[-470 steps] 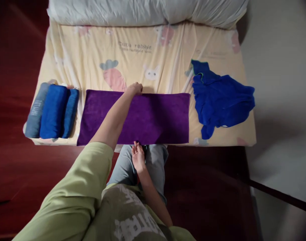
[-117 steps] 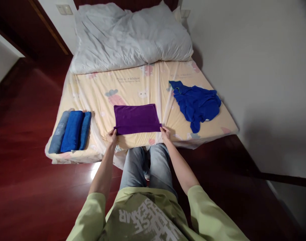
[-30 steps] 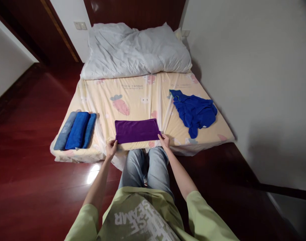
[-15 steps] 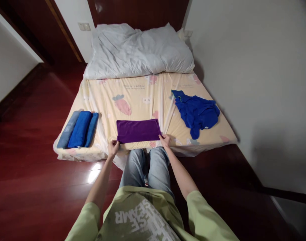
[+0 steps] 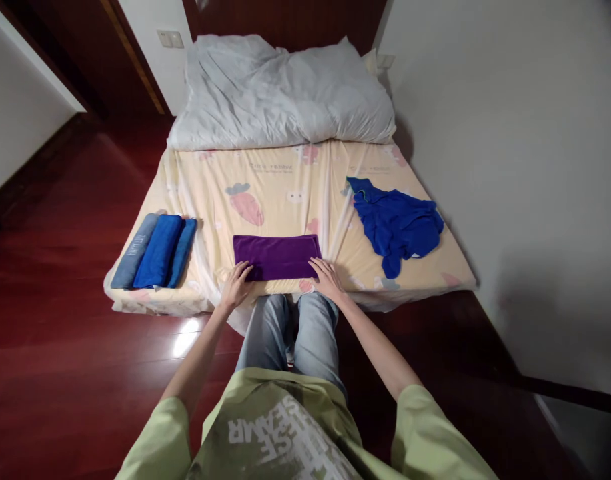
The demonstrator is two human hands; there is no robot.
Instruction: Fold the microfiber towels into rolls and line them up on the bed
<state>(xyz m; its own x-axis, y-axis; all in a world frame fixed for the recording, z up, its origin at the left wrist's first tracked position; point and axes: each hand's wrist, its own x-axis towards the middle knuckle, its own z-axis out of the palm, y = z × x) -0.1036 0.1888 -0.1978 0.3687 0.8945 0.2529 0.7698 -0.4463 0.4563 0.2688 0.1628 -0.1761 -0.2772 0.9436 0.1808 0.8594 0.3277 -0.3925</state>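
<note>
A purple towel (image 5: pixel 278 257), folded into a flat rectangle, lies near the front edge of the bed in front of me. My left hand (image 5: pixel 238 283) rests on its near left corner with the fingers stretched out. On the near right corner lies my right hand (image 5: pixel 326 277), its fingers spread over the cloth. To the left are three rolled or folded towels side by side: a grey-blue one (image 5: pixel 135 252), a bright blue one (image 5: pixel 158 252) and a darker blue one (image 5: pixel 183 252). A crumpled blue cloth (image 5: pixel 400 223) lies to the right.
The bed (image 5: pixel 210 200) has a yellow printed sheet, slightly wrinkled. A pale grey quilt (image 5: pixel 285 97) is bunched along its head. A white wall (image 5: pixel 510 167) stands close on the right, and dark red floor (image 5: pixel 60 267) stretches to the left.
Both hands have let go of the purple towel's near corners. They now lie on top of it with fingers extended, a little further inward. The towel stays in place.
</note>
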